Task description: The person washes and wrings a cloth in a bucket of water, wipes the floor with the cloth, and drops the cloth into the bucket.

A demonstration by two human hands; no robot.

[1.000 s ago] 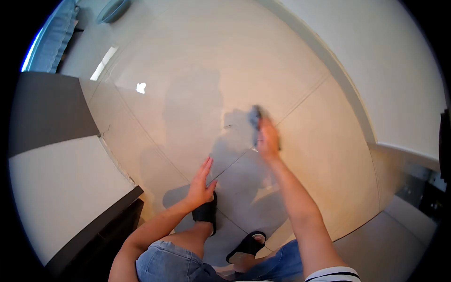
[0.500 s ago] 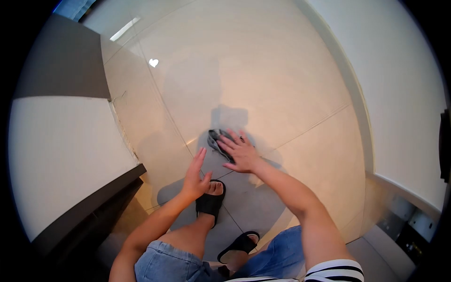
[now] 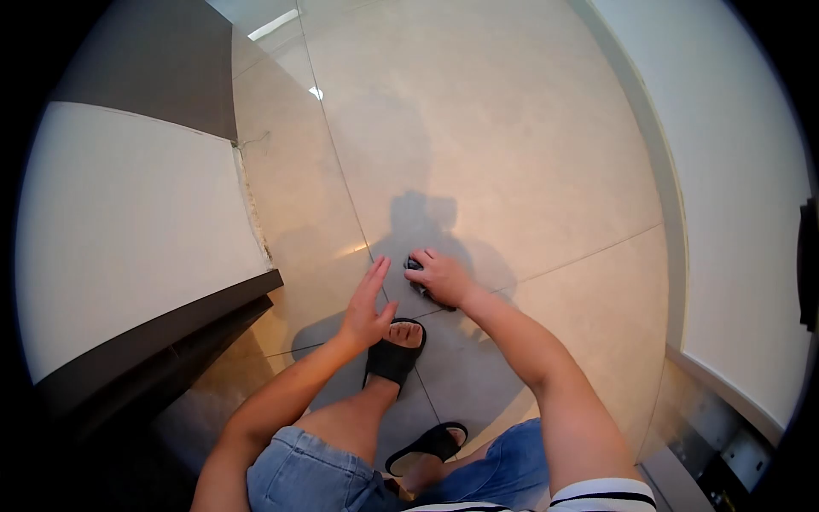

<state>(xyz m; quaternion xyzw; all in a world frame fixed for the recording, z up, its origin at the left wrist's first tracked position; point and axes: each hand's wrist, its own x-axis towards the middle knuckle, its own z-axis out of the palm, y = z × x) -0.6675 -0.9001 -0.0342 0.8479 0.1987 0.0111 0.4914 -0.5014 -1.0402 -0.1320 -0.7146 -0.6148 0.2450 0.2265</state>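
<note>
My right hand (image 3: 444,277) is curled over a crumpled dark grey cloth (image 3: 415,264) on the tiled floor, gripping it. Most of the cloth is hidden under the palm; only bits show at the fingertips and below the hand. To its left, my left hand (image 3: 368,311) hovers above the floor with fingers stretched out and thumb apart, holding nothing. It is nearest to the black slide sandal (image 3: 393,362) on my left foot.
A white panel with a dark base edge (image 3: 162,341) stands on the left, below a grey panel (image 3: 153,72). Along the right runs a white cabinet (image 3: 725,188). Beige floor tiles (image 3: 529,128) lie between them. My other sandal (image 3: 439,441) is near the bottom.
My right hand has gone from lying spread over the cloth to curling round it, bunching it smaller. My left hand stays stretched out. The view has shifted slightly.
</note>
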